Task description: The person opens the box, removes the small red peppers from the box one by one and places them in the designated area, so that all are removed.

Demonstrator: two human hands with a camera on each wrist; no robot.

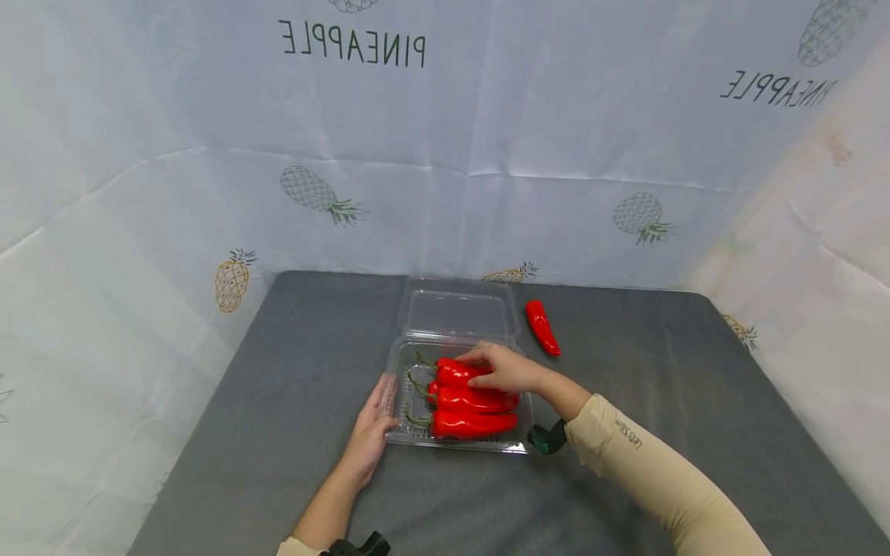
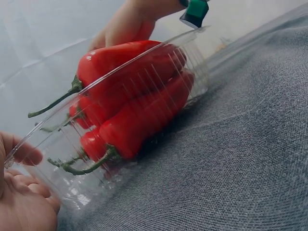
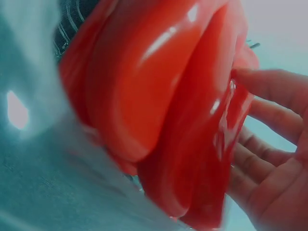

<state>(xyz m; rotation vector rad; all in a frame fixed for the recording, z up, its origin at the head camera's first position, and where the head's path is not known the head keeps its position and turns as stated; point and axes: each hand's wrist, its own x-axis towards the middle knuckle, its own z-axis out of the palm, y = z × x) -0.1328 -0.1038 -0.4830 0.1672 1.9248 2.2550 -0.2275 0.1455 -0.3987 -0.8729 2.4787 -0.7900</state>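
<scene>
A clear plastic clamshell box (image 1: 459,446) holds several long red peppers with green stems, lying side by side. My left hand (image 1: 371,428) grips the box's left side, the thumb over the rim and the other fingers outside the wall, as the left wrist view shows. My right hand (image 1: 507,367) reaches into the box and holds the farthest pepper (image 1: 453,372), thumb on its near side, fingers beyond it. In the right wrist view that hand (image 3: 279,168) bends around the pepper's side. Closest to me lies another pepper (image 1: 476,424), its stem pointing left.
The box's lid (image 1: 459,309) lies folded back, away from me. Right of it, a loose red pepper (image 1: 542,327) rests on the grey tabletop (image 1: 299,363). Behind the table hangs a white curtain (image 1: 452,216) with pineapple prints.
</scene>
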